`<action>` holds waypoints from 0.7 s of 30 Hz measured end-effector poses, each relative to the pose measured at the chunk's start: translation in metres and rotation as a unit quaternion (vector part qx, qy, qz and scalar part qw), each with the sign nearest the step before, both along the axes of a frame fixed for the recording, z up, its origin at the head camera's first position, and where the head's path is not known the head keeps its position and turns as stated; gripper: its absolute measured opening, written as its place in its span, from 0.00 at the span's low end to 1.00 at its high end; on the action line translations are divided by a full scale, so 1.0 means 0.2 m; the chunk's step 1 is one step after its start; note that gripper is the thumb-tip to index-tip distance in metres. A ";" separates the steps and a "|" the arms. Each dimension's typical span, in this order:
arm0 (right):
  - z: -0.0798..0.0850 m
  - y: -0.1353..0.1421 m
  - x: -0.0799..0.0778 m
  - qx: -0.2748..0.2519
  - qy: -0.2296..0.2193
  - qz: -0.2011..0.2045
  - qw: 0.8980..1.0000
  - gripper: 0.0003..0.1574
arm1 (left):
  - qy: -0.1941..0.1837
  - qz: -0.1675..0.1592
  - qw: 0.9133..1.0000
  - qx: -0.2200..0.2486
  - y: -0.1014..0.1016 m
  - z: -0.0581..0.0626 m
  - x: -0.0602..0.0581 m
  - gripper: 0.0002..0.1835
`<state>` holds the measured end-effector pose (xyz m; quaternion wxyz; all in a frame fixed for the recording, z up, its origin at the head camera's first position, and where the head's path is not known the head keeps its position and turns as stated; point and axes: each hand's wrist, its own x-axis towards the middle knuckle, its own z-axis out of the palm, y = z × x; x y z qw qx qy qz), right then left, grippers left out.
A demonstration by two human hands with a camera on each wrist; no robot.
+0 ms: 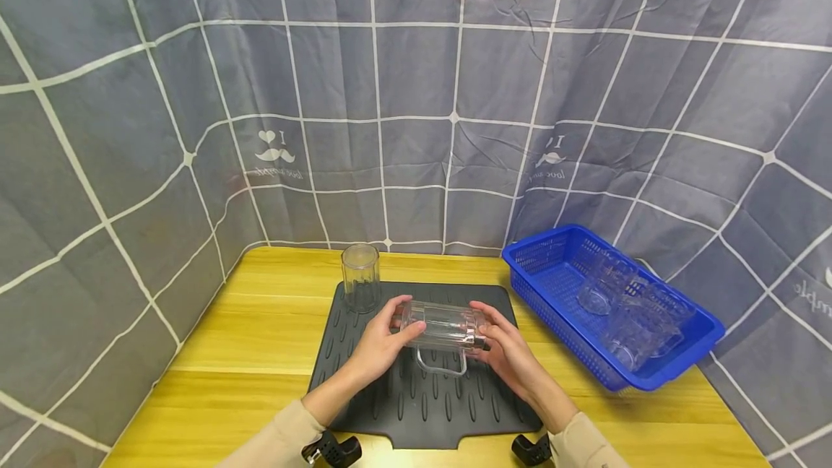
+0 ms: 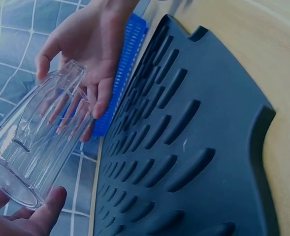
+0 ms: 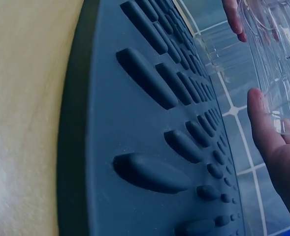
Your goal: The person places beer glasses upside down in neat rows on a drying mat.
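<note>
A clear glass mug (image 1: 442, 325) lies sideways between my two hands, held above the dark ribbed mat (image 1: 416, 406). Its handle hangs down toward me. My left hand (image 1: 380, 344) grips the left end, thumb on the near side and fingers behind. At the other end, my right hand (image 1: 513, 360) holds the mug between thumb and fingers. In the left wrist view the round base of the mug (image 2: 9, 182) faces the left hand, and the right hand (image 2: 88, 44) is at the opposite end. Another clear glass (image 1: 361, 284) stands upright on the mat's back left corner.
To the right, a blue plastic basket (image 1: 552, 313) holds several clear glass mugs (image 1: 633, 323). Mat and basket sit on a yellow wood-grain table (image 1: 227, 352). A grey curtain (image 1: 416, 100) with white grid lines surrounds the back and sides.
</note>
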<state>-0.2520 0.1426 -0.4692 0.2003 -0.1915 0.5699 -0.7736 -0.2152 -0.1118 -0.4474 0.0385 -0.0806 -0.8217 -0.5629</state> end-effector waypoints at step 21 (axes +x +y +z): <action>-0.02 0.05 -0.01 0.094 0.059 -0.036 0.993 0.30 | 0.062 0.025 0.996 -0.066 -0.05 0.20 -0.13 0.32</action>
